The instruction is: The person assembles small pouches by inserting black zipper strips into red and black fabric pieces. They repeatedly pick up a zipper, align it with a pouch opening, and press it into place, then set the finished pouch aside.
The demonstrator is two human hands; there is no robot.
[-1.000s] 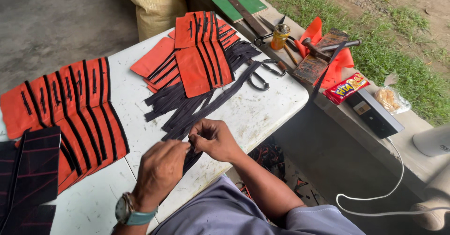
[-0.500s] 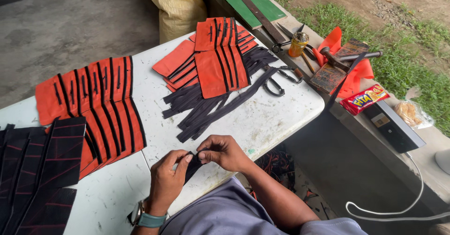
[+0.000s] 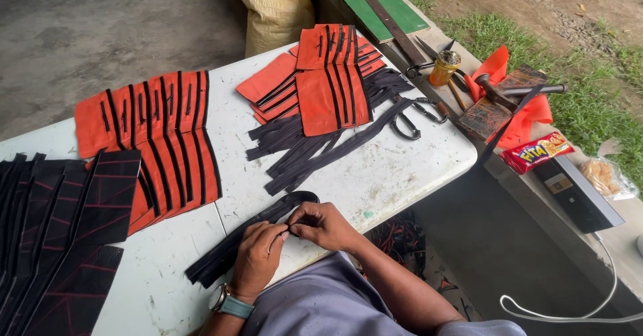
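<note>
At the near edge of the white table (image 3: 375,175), the left hand (image 3: 258,259) and right hand (image 3: 326,225) meet, fingertips of both pinching a black zipper strip (image 3: 251,232) that runs left across the tabletop. Well apart, on the bench to the right, lies a flat red snack packet (image 3: 536,153) with yellow ends, beside a clear bag (image 3: 606,177) of pale food.

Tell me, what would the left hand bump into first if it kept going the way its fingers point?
Probably the right hand: the left hand points toward it, both pinching the same black strip.
</note>
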